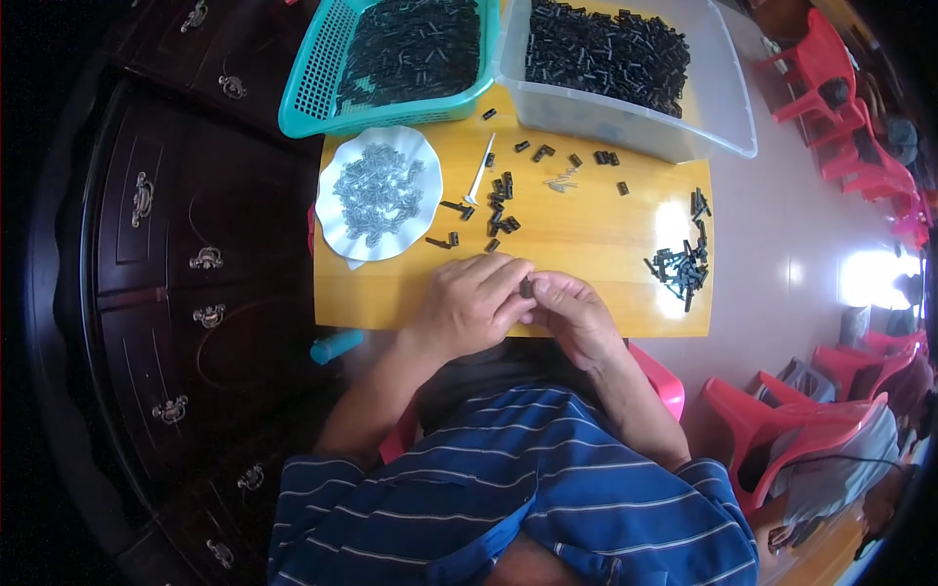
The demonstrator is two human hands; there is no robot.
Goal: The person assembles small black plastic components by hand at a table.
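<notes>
Close to the table's near edge, my left hand (476,301) and my right hand (578,314) meet, fingers pinched. Between their fingertips is a small black plastic piece (527,288), mostly covered by the fingers. Beyond my hands lie loose black pieces (500,200) in an uneven row, with a few small clear parts (562,182) farther back. A slim white stick-like tool (480,171) rests beside the row. To its left, a white wavy-rimmed plate (330,210) carries a heap of small clear plastic parts (379,190).
A teal mesh basket (311,103) and a translucent bin (625,132), both filled with black pieces, stand at the back of the yellow table (586,239). Thin black pieces (684,269) are heaped on its right. Dark cabinets (147,264) line the left; red chairs (782,420) stand right.
</notes>
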